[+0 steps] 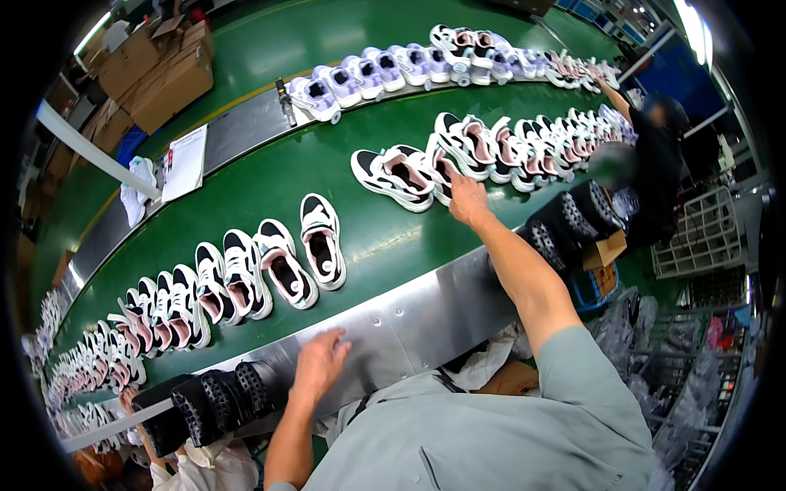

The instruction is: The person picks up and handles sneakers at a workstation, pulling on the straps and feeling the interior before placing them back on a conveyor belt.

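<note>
Green table: right hand at right-side shoe, grip unclear.
Sideways tug could skew neighbouring shoe; left hand empty, unclenched.

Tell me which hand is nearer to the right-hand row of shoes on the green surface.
The right hand: it is at the left end of that shoe row. The left hand is well away, by the metal edge.

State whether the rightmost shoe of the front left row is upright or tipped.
Upright: the black-and-white shoe sits on the green surface, its opening facing up, insole showing.
</note>
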